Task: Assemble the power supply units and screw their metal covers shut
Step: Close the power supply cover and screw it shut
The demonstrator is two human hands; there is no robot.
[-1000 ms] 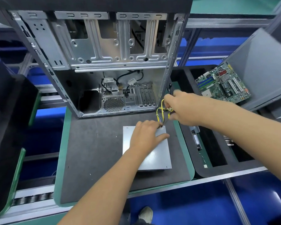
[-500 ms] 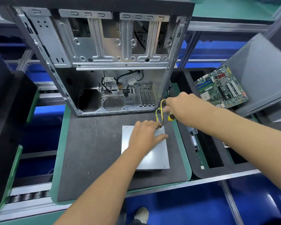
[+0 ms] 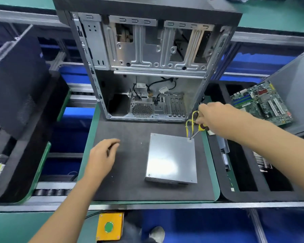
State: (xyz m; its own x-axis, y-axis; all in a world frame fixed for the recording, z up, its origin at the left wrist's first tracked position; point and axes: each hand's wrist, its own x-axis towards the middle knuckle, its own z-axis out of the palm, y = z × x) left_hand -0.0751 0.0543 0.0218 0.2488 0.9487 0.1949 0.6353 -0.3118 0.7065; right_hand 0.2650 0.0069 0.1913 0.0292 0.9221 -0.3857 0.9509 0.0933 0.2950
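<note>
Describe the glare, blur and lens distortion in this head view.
Head view: overhead light leaves a soft white glare patch on the flat silver metal power supply cover; the open grey steel computer case bows from wide-angle distortion; the left hand looks slightly motion-blurred.

Green-edged grey mat on roller conveyor, blue floor beneath.

- Right hand grips a yellow-handled screwdriver, tip down on the far right corner of the power supply unit.
- Yellow wires loop beside that corner.
- Left hand hovers over the dark mat, fingers loosely curled.
- Open computer case stands behind.
</note>
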